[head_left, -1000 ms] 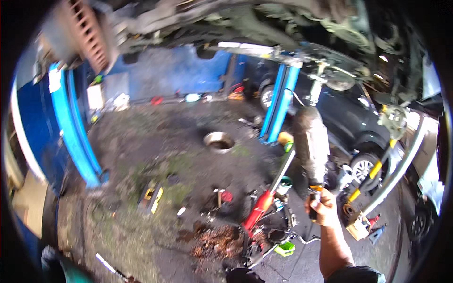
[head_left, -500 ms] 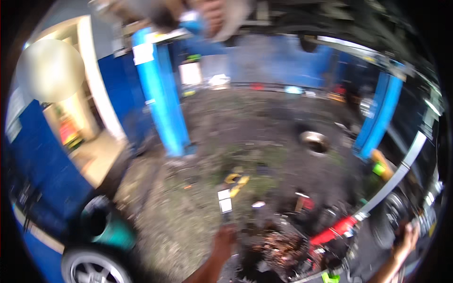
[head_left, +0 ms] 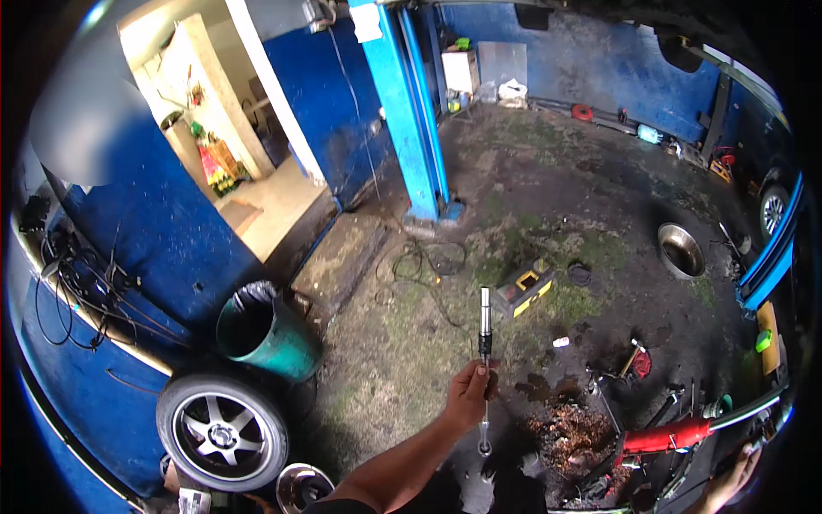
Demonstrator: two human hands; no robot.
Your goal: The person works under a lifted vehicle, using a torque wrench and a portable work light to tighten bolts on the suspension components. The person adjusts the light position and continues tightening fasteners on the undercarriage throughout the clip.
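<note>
My left hand (head_left: pixel 469 392) is closed around a socket wrench (head_left: pixel 485 343), held upright in front of me. A long chrome socket tops it, above a black collar, and a ring-shaped end sticks out below my fist. Off at the lower right, my right hand (head_left: pixel 735 476) has its fingers bent against a dark and grey part at the picture's rim. What they grip there is hard to make out. Beside that hand runs a red cylinder (head_left: pixel 668 437) with a metal rod. Beyond the socket, a black and yellow toolbox (head_left: pixel 524 291) sits on the floor.
A wheel (head_left: pixel 223 433) and a green bin (head_left: pixel 282 343) stand at the left, by a blue wall. Blue lift posts (head_left: pixel 407 120) rise from the dirty floor. A metal bowl (head_left: pixel 681 250) lies at the right; rusty debris (head_left: pixel 569 437) and tools lie near me.
My view has swung left and down, so the lift post, doorway and bin appear farther right. The wrench is now clearly visible in my left hand; my right hand sits lower in view.
</note>
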